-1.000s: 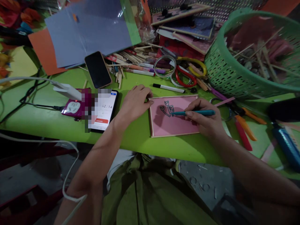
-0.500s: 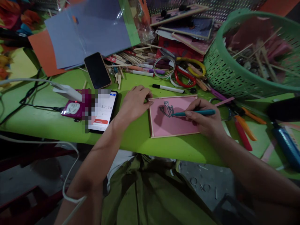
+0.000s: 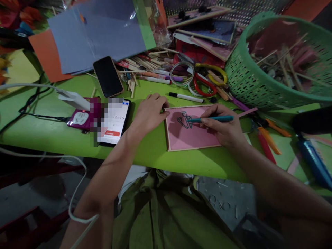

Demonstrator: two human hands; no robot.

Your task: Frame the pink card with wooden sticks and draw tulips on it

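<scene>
A pink card (image 3: pixel 197 138) with a thin pale wooden frame lies on the green table in front of me. Dark outlines of several tulip-like flowers with stems (image 3: pixel 184 120) show on its left half. My right hand (image 3: pixel 223 124) is closed on a teal pen (image 3: pixel 219 118), whose tip rests by the flower stems. The edge of that hand lies over the card's right side. My left hand (image 3: pixel 151 112) lies flat, fingers loosely stretched, with the thumb touching the card's upper left corner. Just above the card is a black-capped white marker (image 3: pixel 186 98).
A lit phone (image 3: pixel 114 124) lies left of my left hand, a dark phone (image 3: pixel 108 76) behind it. Wooden sticks, tape rolls (image 3: pixel 182 74) and scissors (image 3: pixel 204 84) crowd the back. A green basket (image 3: pixel 259 83) stands at right, near orange-handled pliers (image 3: pixel 269 136).
The pen tip has moved slightly up and left along the flowers, and more stem lines show at the right flower. My left hand stays in place.
</scene>
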